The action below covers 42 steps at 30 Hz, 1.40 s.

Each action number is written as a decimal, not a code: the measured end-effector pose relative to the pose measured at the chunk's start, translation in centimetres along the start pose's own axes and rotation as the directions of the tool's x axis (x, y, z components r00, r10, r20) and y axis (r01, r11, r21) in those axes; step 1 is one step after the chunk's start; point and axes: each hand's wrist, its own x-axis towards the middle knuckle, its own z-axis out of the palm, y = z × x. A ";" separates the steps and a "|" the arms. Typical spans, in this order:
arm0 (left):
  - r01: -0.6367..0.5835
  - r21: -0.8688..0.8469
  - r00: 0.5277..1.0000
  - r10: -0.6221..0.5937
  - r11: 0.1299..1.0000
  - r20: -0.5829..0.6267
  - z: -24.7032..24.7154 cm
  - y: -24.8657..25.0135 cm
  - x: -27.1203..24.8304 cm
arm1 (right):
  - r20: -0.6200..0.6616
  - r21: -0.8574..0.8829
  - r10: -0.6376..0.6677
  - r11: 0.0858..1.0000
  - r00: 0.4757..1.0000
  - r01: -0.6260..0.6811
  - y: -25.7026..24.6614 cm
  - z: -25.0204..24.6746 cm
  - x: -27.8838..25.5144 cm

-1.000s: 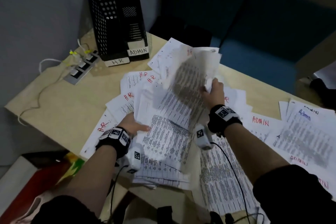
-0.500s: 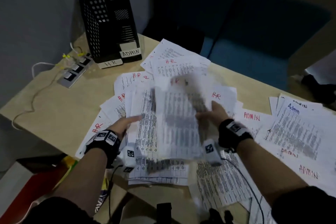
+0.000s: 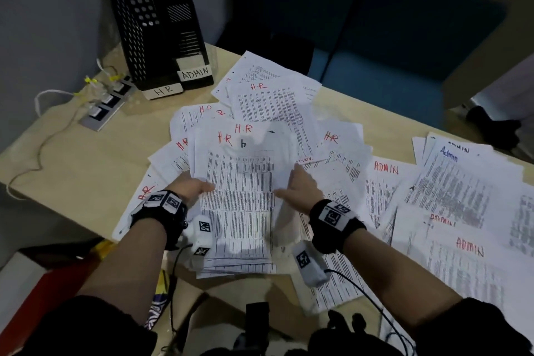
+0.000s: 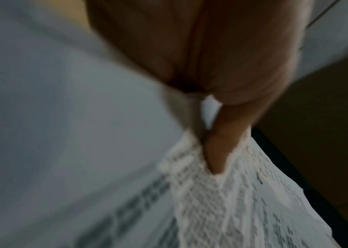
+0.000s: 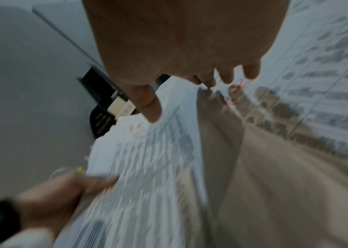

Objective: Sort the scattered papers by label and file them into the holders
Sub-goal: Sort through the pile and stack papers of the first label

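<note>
Stack: HR stack (image 3: 239,196) of printed sheets lies at the table (image 3: 86,159) near edge, between both hands.
Left hand: left hand (image 3: 189,186) pinches the stack's left edge, thumb on top.
Right hand: right hand (image 3: 303,188) hovers at the stack's right edge, fingers extended and apart, holding nothing.
Holders: black holders (image 3: 161,26) labelled HR and ADMIN stand at the far left corner.
Admin sheets: ADMIN papers (image 3: 468,211) lie spread at the right.

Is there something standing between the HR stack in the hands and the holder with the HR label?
Nothing upright stands between. From the HR stack, held by the left hand and right hand, toward the HR holder, only flat loose papers and bare table lie.
</note>
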 end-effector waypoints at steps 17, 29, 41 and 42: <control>-0.097 0.036 0.992 0.099 0.995 -0.082 0.6 -0.2 -0.4 | -0.003 -0.225 0.364 0.907 0.931 -0.356 6.8 -9.7 -3.1; -0.181 -0.152 0.960 0.141 0.972 -0.241 -9.4 -0.1 0.8 | -0.069 -0.422 0.128 0.895 0.989 -0.145 -0.7 -21.6 0.0; -0.129 -0.092 0.979 0.112 0.987 -0.170 -10.3 2.3 4.5 | -0.317 -0.052 0.081 0.993 0.945 -0.102 -7.4 -15.5 12.3; -0.125 -0.088 0.982 0.110 0.988 -0.157 -10.4 2.1 5.0 | -0.304 -0.047 0.085 0.993 0.949 -0.104 -7.3 -14.8 13.4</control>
